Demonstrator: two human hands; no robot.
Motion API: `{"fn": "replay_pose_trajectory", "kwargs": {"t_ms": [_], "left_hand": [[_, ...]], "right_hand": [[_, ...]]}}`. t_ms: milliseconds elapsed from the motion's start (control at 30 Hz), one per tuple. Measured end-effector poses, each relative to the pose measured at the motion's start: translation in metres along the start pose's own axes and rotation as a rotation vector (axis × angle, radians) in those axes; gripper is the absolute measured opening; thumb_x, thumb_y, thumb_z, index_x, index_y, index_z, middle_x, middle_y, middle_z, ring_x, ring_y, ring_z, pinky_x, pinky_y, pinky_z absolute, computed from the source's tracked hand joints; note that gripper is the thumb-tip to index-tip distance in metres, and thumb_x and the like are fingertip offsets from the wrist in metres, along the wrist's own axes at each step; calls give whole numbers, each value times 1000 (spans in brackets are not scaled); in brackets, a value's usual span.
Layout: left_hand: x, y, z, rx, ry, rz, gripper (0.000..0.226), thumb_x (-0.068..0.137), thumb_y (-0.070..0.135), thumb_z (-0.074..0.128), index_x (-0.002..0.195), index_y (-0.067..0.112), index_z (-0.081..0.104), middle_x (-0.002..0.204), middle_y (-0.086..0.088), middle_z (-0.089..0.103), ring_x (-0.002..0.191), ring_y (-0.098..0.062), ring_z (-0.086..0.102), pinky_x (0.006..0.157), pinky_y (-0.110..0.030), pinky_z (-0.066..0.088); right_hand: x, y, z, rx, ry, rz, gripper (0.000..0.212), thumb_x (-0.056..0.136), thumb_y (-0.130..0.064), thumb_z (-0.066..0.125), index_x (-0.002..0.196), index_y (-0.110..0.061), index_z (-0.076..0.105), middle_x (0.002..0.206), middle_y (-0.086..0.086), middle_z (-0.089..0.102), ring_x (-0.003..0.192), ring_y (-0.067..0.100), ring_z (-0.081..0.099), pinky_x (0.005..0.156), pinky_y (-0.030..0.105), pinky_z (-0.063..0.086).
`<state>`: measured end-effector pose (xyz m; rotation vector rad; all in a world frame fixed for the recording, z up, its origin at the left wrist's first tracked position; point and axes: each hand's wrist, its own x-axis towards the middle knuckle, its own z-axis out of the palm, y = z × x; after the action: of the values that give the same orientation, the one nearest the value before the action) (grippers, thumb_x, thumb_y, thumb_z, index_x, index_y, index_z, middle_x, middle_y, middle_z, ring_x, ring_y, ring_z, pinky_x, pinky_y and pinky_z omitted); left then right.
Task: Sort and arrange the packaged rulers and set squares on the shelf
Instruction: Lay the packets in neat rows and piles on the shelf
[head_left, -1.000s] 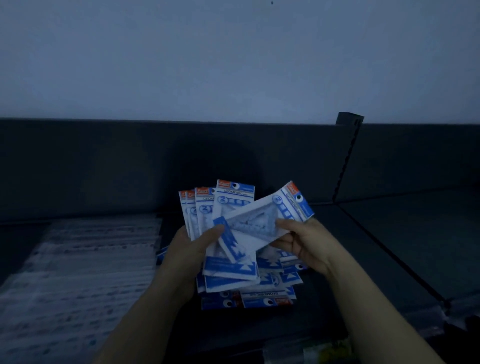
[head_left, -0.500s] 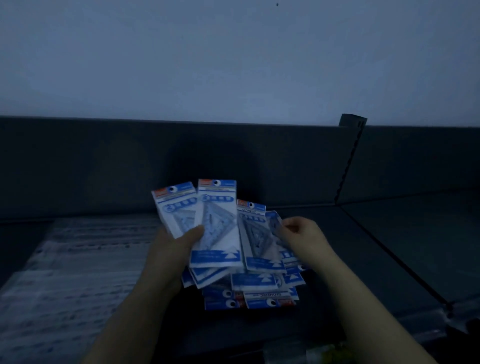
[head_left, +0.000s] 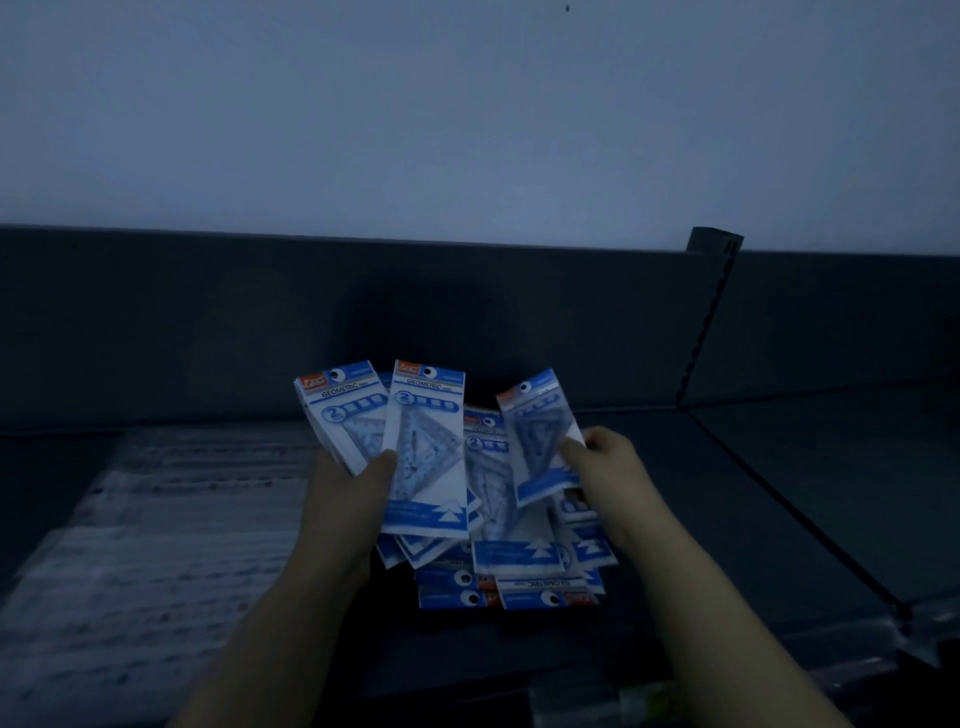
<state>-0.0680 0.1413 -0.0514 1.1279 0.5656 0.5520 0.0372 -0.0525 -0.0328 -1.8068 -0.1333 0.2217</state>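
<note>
Two hands' fingers closed on set-square packs, left and right.

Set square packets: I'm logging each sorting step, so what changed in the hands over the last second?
The right hand let go of the sideways packet it was laying on the fan and now pinches a single upright packet apart from the rest. The left hand's fan of packets has spread wider and tilted left. The loose pile on the shelf and the clear ruler sleeves stayed put.
</note>
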Motion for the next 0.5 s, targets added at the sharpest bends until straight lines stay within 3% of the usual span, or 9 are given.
{"fn": "replay_pose_trajectory", "kwargs": {"t_ms": [67, 167, 267, 367, 500], "left_hand": [[-3, -3, 5, -16, -14, -11, 38, 93, 14, 60, 128, 17, 44, 109, -11, 60, 90, -32, 63, 66, -40, 55], [-8, -7, 13, 5, -42, 20, 36, 95, 14, 56, 128, 18, 43, 110, -9, 60, 89, -27, 63, 63, -35, 53], [-8, -7, 11, 13, -9, 50, 37, 97, 14, 53, 131, 21, 40, 109, -6, 58, 88, -24, 61, 62, -33, 52], [-8, -5, 7, 3, 9, 43, 42, 98, 13, 50, 137, 21, 39, 116, -10, 57, 89, -27, 62, 62, -35, 53], [-17, -5, 11, -73, -30, -27, 35, 93, 18, 60, 126, 15, 50, 110, -14, 64, 86, -31, 66, 61, -43, 57]], "right_hand": [[-8, -4, 7, 188, -74, 32, 10, 94, -13, 55, 92, -5, 60, 86, 13, 68, 66, 18, 65, 56, 28, 53], [-17, -4, 19, 284, -113, 38, 8, 94, -11, 55, 89, -6, 58, 81, 13, 68, 63, 19, 65, 56, 29, 54], [-18, -1, 15, 205, -19, -28, 12, 95, -16, 54, 84, -10, 53, 73, 7, 60, 58, 13, 58, 52, 23, 48], [-21, -3, 8, 322, -37, -72, 11, 94, -17, 55, 86, -9, 53, 78, 14, 61, 65, 24, 57, 58, 34, 48], [-29, -6, 22, 302, -179, -98, 12, 94, -16, 56, 90, -5, 56, 81, 18, 64, 69, 26, 60, 65, 41, 49]]}}
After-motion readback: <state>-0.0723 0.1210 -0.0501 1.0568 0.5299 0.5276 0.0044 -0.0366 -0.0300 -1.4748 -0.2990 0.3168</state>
